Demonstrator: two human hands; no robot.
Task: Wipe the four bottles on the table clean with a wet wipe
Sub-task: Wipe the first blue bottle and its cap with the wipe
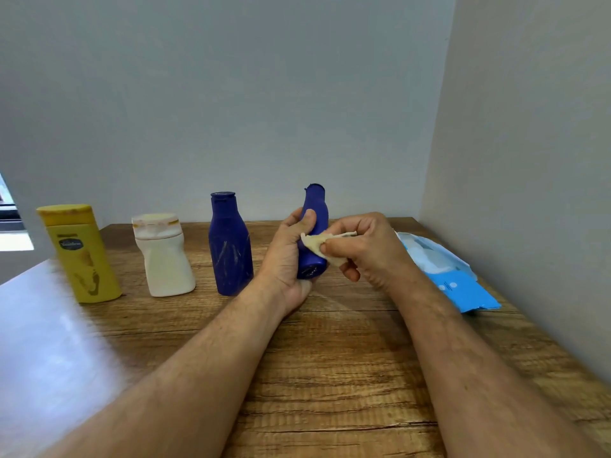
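Observation:
My left hand (291, 259) grips a small blue bottle (314, 226) and holds it tilted above the table, cap pointing up and away. My right hand (360, 249) pinches a crumpled, soiled wet wipe (319, 243) against the bottle's side. Three more bottles stand upright in a row on the left: a yellow one (82, 256) with smears, a white one (163, 259) with a stained cap, and a larger dark blue one (230, 246) with streaks on its front.
A blue and white pack of wet wipes (453, 276) lies at the right, close to the side wall. The wooden table (330, 375) meets walls at the back and right. Glare covers its left part.

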